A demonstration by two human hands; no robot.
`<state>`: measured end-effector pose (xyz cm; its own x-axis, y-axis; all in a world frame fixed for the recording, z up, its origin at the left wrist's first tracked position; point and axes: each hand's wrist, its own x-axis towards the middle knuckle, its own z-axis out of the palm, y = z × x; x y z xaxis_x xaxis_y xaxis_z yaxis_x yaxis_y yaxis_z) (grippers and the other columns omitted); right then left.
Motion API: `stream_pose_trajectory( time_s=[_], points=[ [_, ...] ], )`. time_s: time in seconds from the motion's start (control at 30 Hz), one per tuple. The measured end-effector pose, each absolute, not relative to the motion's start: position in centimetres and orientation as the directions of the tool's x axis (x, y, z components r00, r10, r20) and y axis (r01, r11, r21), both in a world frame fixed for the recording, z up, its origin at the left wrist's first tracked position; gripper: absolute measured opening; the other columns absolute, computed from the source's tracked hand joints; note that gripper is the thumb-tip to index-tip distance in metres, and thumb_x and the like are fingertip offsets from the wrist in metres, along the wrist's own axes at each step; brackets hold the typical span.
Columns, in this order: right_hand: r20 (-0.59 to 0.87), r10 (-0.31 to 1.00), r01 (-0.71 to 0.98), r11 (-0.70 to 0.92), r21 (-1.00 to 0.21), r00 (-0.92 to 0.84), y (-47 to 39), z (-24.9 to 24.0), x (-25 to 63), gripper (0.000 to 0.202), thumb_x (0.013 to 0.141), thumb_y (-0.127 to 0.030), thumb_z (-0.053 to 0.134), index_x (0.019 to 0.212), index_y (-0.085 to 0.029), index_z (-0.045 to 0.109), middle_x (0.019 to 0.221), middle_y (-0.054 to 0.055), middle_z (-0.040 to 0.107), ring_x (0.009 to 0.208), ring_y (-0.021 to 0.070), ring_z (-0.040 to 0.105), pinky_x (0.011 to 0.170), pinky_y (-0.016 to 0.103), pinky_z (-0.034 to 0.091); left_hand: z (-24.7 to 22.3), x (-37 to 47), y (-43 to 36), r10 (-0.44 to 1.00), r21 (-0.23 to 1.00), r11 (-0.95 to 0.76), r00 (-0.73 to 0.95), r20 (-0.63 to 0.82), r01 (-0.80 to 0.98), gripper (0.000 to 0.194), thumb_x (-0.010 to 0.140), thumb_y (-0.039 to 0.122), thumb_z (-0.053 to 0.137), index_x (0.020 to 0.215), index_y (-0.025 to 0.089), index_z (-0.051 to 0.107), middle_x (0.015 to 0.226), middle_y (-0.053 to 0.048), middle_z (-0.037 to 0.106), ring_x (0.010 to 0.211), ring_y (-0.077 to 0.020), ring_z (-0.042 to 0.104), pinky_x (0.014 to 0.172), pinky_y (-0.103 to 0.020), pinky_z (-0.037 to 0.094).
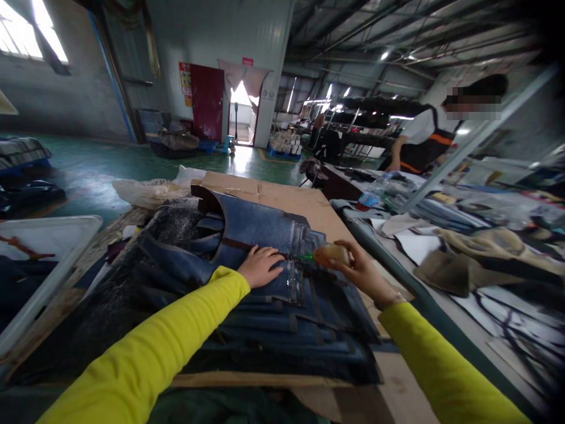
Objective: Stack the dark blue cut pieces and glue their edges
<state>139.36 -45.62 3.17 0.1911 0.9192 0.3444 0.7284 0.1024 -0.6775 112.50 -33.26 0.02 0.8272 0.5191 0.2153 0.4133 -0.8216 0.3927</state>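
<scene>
Several dark blue sheet pieces (251, 221) lie overlapped in a fanned stack on the work surface, their right edges stepped. My left hand (261, 267) rests flat on the top piece with its fingers spread. My right hand (364, 271) is wrapped round a yellowish-brown squeeze bottle (332, 255), held on its side. The bottle's green nozzle (304, 257) points left and meets the top piece near its glossy right-hand strip, just right of my left fingertips.
Brown cardboard (282, 193) lies beneath and behind the stack. A white bin (57, 227) stands at the left. To the right, a table holds fabric pieces (445, 271) and a plastic bottle (368, 197); a person (426, 138) stands behind it.
</scene>
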Motion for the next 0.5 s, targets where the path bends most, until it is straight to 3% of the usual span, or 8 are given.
stream_pose_trajectory(
  time_s=[0.2, 0.5],
  points=[
    [0.426, 0.885, 0.808, 0.106, -0.580, 0.190, -44.1, 2.3, 140.0, 0.049, 0.079, -0.051, 0.060, 0.118, -0.023, 0.045, 0.113, 0.010, 0.053, 0.105, 0.0302, 0.054, 0.085, 0.045, 0.049, 0.1, 112.5, -33.3, 0.520, 0.397, -0.819, 0.829, 0.208, 0.414, 0.036, 0.089, 0.042, 0.040, 0.120, 0.028, 0.052, 0.134, -0.003, 0.047, 0.127, -0.0208, 0.037, 0.109, -0.052, 0.020],
    [0.536, 0.815, 0.797, 0.166, -0.581, 0.221, -42.6, 2.0, 140.7, 0.049, 0.079, -0.048, 0.062, 0.118, -0.024, 0.045, 0.119, 0.009, 0.047, 0.110, 0.0284, 0.049, 0.093, 0.044, 0.044, 0.2, 112.5, -33.4, 0.525, 0.407, -0.813, 0.827, 0.201, 0.417, 0.036, 0.089, 0.043, 0.040, 0.120, 0.028, 0.052, 0.135, -0.003, 0.047, 0.127, -0.0209, 0.037, 0.109, -0.052, 0.019]
  ],
)
